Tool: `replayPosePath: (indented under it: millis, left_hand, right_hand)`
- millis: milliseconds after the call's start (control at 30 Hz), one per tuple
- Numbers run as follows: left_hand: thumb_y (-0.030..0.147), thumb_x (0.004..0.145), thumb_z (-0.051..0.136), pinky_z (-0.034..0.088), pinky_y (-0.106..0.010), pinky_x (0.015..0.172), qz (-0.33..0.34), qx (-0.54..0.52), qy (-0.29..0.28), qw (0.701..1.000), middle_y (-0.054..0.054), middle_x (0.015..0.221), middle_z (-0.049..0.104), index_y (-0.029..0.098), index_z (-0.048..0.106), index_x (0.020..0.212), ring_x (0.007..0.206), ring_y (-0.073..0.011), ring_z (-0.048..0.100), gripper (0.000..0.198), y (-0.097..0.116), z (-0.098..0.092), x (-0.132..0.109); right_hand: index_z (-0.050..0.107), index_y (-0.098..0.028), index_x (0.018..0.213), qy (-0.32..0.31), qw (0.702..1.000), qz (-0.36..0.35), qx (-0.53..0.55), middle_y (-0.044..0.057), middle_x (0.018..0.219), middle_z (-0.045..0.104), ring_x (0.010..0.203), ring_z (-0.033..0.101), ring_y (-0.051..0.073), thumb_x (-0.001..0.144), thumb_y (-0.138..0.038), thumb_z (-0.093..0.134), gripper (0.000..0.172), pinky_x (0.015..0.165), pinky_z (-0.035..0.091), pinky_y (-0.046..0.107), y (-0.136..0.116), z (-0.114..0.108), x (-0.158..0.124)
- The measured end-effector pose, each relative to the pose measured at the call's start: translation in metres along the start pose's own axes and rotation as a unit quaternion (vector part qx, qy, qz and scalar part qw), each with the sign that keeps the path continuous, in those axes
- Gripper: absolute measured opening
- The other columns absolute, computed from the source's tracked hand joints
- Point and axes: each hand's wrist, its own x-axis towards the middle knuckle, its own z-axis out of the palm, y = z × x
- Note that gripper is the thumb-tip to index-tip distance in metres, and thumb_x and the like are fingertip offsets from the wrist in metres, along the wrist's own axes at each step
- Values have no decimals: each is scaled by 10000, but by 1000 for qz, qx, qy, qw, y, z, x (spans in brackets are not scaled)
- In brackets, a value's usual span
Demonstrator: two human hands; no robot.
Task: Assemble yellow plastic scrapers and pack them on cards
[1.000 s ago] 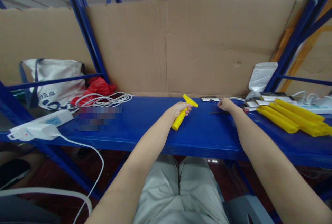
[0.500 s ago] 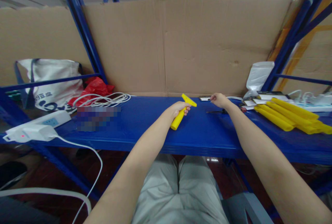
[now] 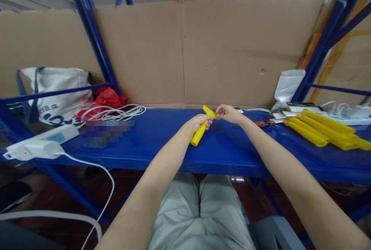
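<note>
My left hand [image 3: 203, 121] is wrapped around the grip of a yellow T-shaped plastic handle [image 3: 197, 137], which leans over the blue tabletop with its wide head up. My right hand [image 3: 227, 113] is at the right end of that head, thumb and fingertips pinched together. Whatever sits in the pinch, if anything, is too small to make out. Under the right forearm lies a screwdriver [image 3: 264, 123] with a red and black handle, partly covered. A small white item [image 3: 239, 110] shows just behind the right wrist.
Several yellow tubular handles [image 3: 321, 128] are piled at the right, by small white boxes [image 3: 279, 114] and a white pouch [image 3: 288, 87]. Left are a power strip [image 3: 43, 142], coiled white cable [image 3: 121, 111], a red bag [image 3: 107, 99] and a cloth bag [image 3: 62, 93]. Cardboard [image 3: 203, 53] closes the back.
My right hand has moved left from the small white item at the back to the head of the yellow handle. The left hand stays in place, still gripping.
</note>
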Motion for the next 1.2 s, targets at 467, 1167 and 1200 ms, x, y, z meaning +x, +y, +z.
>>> replayPosePath:
  millis: [467,1167,1200]
  left_hand:
    - [57,878,406,248,-148,352,1,4,-8,1000,87,456,393,166,428,760,318,-28,312,162,-1,-1,2]
    - [56,875,422,244,-156,364,2,-14,9,1000,81,452,399,161,453,769,326,-32,316,152,0,-1,-2]
    - [55,873,424,250,-157,367,4,-15,9,1000,81,455,400,161,452,770,327,-32,316,151,0,-1,-2]
  right_hand:
    - [535,-163,722,11,1000,7,-28,-12,654,580,612,538,93,692,-17,583,156,634,476,221,5,5,3]
    - [684,-163,937,-96,929,54,-354,142,1063,684,960,638,238,885,-311,453,279,813,466,292,15,-27,-2]
    - [690,-155,931,-92,921,77,-370,154,1068,681,975,635,251,862,-265,479,248,818,463,300,18,-34,-2]
